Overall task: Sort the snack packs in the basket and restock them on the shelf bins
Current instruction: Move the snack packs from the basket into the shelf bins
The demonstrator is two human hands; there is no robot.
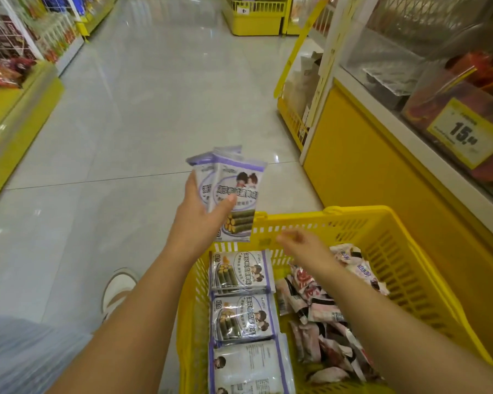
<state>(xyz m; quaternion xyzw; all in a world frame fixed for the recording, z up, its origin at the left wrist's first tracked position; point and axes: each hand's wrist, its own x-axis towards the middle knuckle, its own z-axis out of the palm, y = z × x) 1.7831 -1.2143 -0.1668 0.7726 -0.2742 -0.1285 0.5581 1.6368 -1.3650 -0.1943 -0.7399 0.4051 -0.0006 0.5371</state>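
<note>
A yellow display shelf (pixel 9 109) stacked with red snack bags lined the left side of a tiled shop aisle, where a person's white shoe (pixel 118 288) showed on the floor. The person's left hand (pixel 199 220) was raised just past the far left corner of a yellow slotted plastic basket (pixel 396 251), thumb and fingers clamped around a fanned bunch of purple-and-white seaweed-roll snack packs (pixel 234 180) held upright. More purple-and-white flat packs (pixel 241 273) of the same design lay in a row along the basket's left wall, from its far edge to its near edge. The right hand (pixel 308 245) hovered above the basket's far edge, blurred, its fingers loose and grasping nothing. Beneath that forearm, a loose heap of small pink, white and black sachets (pixel 325 314) filled the basket's right half. To the right stood a yellow shelf cabinet (pixel 367 172) topped with clear plastic bins (pixel 396 61), one holding orange-red packets behind a yellow price tag (pixel 464 133) marked 15.
</note>
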